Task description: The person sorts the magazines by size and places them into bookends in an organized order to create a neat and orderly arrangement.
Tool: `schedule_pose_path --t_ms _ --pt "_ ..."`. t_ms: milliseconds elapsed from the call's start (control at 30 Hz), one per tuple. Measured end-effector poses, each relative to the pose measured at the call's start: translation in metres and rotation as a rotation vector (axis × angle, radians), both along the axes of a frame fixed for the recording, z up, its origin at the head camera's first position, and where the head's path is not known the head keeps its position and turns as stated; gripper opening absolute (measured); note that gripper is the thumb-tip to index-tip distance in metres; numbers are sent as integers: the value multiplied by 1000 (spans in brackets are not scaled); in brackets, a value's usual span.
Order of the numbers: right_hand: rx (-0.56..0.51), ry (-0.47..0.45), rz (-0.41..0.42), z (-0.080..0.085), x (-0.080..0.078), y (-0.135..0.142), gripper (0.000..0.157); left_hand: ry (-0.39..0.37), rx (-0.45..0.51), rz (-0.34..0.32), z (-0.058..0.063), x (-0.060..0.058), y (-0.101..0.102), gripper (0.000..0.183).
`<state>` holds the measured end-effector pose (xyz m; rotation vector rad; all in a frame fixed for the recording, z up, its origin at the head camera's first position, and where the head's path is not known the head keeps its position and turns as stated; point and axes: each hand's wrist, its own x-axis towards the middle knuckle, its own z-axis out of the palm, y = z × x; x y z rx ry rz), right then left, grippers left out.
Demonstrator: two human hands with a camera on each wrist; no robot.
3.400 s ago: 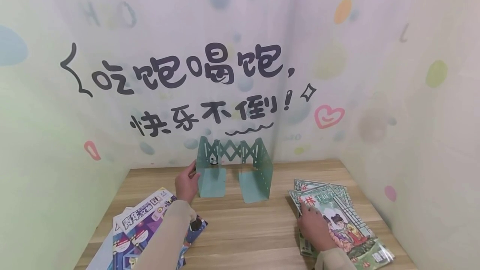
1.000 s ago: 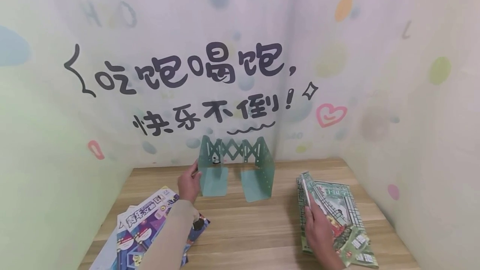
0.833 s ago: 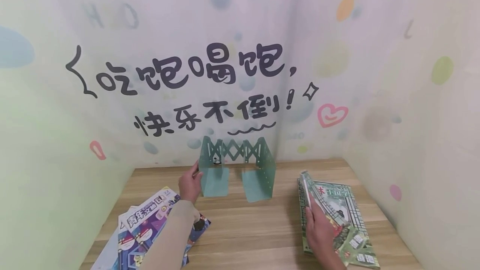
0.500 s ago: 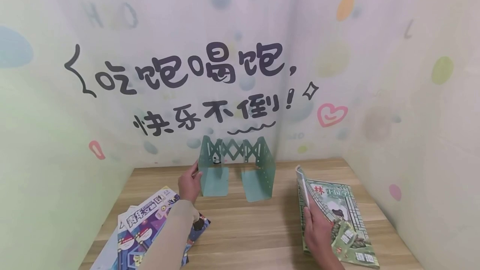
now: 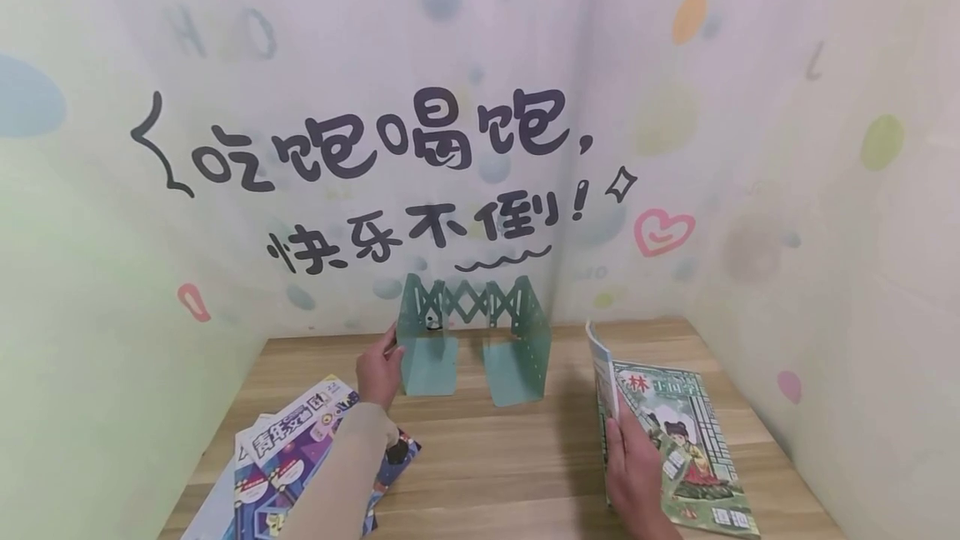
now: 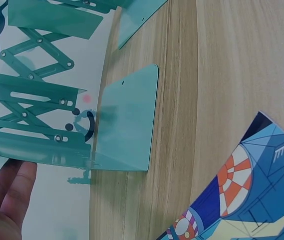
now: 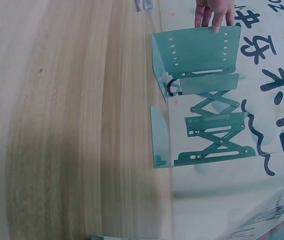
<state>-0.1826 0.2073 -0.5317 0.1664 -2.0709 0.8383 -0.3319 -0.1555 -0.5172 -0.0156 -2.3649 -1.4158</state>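
At the back of the table stands a green expandable bookend (image 5: 534, 348) with scissor links between its two end panels. My left hand (image 5: 378, 369) holds its left panel, thumb on one side of the edge and fingers on the other, as the left wrist view shows. On the right, my right hand (image 5: 637, 469) grips a magazine (image 5: 602, 369) tilted up on edge, its far end standing above the pile and its cover turned mostly away. Beneath it lies another green-covered magazine (image 5: 705, 448). In the right wrist view the held magazine (image 7: 276, 215) shows only as a blurred corner.
Several purple and blue magazines (image 5: 285, 448) lie fanned on the left, partly under my left forearm. The wooden table (image 5: 487, 473) ends at a printed curtain wall (image 5: 465, 40) behind the bookend, with pale walls at both sides.
My right hand first rested on the fanned green magazines; it has since lifted one and turned it up on edge, tipping it further left. The left hand stays at the bookend.
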Motion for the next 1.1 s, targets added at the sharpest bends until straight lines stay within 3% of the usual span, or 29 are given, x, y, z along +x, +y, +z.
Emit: schedule_pose_path --t_ms 167,367,900,1100 --pt "-8 68 26 4 2 -3 54 -1 0 6 1 1 2 50" --pt "-49 20 36 8 6 -6 55 -12 9 26 1 1 4 50" --pt "-100 96 71 16 12 -15 56 -2 9 14 -1 -1 1 51" --pt "-128 17 56 19 17 -19 52 -23 16 13 0 0 1 51"
